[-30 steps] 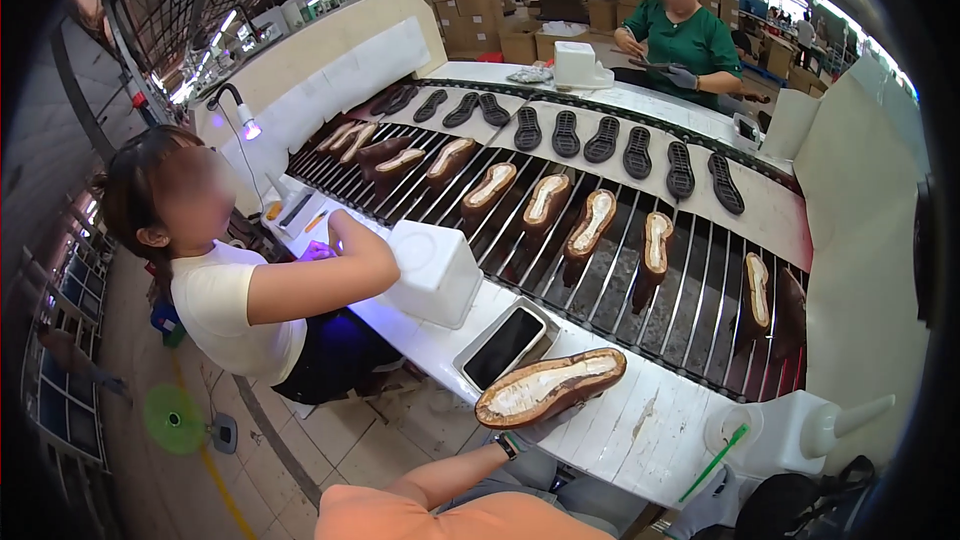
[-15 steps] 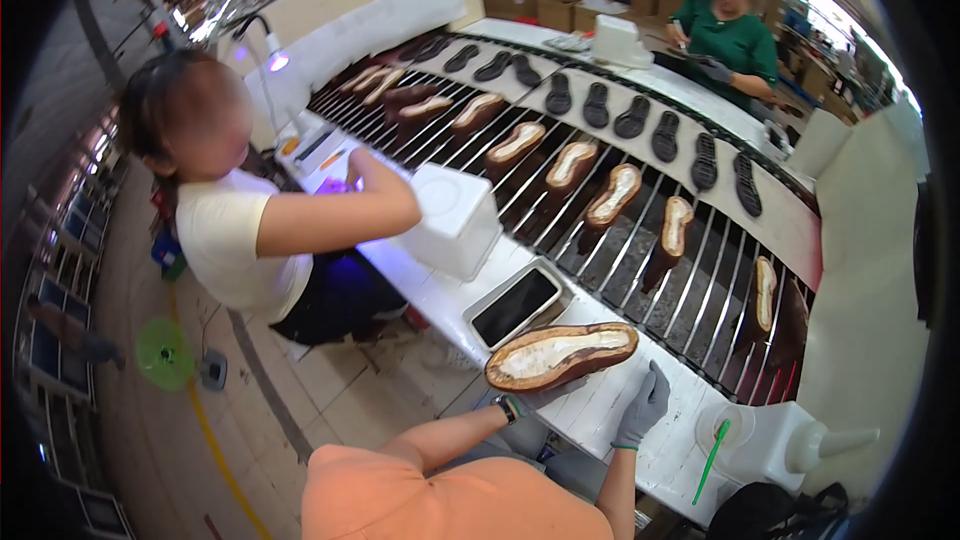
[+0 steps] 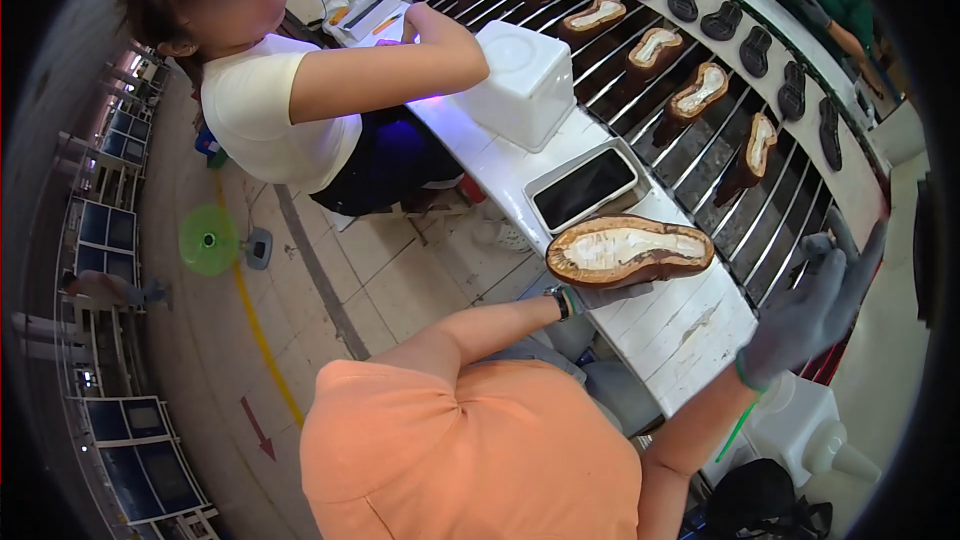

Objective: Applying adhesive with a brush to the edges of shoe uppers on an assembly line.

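A brown shoe upper lies sole side up, its underside pale and smeared white, over the near edge of the table. My left hand, in a grey glove, holds it from underneath, with most of the fingers hidden by it. My right hand, also gloved in grey, is raised over the right end of the slatted conveyor. Its fingers are spread, and I see nothing held in them. Whatever sits on the slats behind this hand is covered. Several more brown uppers stand sole up along the conveyor.
Black outsoles line the far belt. Beside the upper lies a phone in a white tray, near an upturned white bin. A white bottle stands at right. A co-worker in a white shirt sits left; another in green is across.
My right hand has moved from beside the upper, up and right over the conveyor, its fingers spreading. My left hand still holds the upper. The whole view has shifted.
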The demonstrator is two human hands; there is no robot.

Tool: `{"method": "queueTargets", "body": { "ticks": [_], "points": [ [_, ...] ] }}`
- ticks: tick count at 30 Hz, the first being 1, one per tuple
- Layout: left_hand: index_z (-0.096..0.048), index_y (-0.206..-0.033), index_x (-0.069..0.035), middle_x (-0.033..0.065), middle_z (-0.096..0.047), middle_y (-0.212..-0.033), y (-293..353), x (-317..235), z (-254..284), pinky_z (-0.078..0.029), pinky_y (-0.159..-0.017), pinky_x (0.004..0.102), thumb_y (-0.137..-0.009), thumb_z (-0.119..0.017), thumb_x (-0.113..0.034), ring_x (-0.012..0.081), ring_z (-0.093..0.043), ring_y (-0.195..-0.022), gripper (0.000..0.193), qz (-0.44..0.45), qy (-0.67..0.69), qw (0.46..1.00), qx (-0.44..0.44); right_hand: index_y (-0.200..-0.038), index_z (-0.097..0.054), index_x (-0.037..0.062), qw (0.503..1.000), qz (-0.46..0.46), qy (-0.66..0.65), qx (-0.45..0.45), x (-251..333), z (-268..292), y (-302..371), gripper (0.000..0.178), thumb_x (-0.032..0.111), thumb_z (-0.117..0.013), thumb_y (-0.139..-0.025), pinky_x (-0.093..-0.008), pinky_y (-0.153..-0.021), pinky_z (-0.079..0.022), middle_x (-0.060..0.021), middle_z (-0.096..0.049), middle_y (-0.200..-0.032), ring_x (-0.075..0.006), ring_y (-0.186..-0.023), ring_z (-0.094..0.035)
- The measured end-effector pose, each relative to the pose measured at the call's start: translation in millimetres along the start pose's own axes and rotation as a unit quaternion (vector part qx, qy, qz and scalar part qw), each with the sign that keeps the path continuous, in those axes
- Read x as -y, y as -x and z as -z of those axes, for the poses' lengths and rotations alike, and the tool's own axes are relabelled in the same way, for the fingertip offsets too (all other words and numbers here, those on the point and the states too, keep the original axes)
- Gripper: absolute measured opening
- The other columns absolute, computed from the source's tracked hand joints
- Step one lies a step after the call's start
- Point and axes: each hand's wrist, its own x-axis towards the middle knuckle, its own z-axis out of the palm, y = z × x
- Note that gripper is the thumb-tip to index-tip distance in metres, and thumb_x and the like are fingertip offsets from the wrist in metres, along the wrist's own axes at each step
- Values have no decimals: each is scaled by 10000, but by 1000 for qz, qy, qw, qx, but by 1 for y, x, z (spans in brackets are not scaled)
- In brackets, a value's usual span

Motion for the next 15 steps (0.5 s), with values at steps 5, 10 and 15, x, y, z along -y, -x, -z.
{"method": "queueTargets", "body": {
  "ticks": [5, 10, 15],
  "points": [
    [-373, -1503, -149, 93, -398, -1543, 4, -8, 0, -260, -1210, 384, -929, -572, -605, 267, -372, -1412, 759, 6, -57, 998, -14, -1027, -749, -42, 791, 25, -111, 602, 34, 28, 9, 268, 131, -662, -841, -343, -710, -493, -161, -694, -819, -258, -750, -653],
    [-367, -1506, -151, 93, -394, -1546, 0, -12, -1, -259, -1210, 383, -927, -574, -609, 268, -369, -1414, 767, 11, -47, 999, -22, -924, -742, 30, 810, -261, -388, 353, -85, 70, 100, 361, 337, -563, -986, -340, -591, -455, -85, -667, -751, -194, -641, -584],
    [-361, -1509, -152, 93, -390, -1548, -1, -5, -5, -259, -1211, 383, -924, -575, -612, 270, -367, -1415, 774, 8, -34, 999, -26, -1206, -628, 45, 740, -502, -446, 45, -171, 114, 156, 397, 357, -423, -1070, -310, -670, -436, -32, -604, -802, -149, -716, -524]
  ]
}}
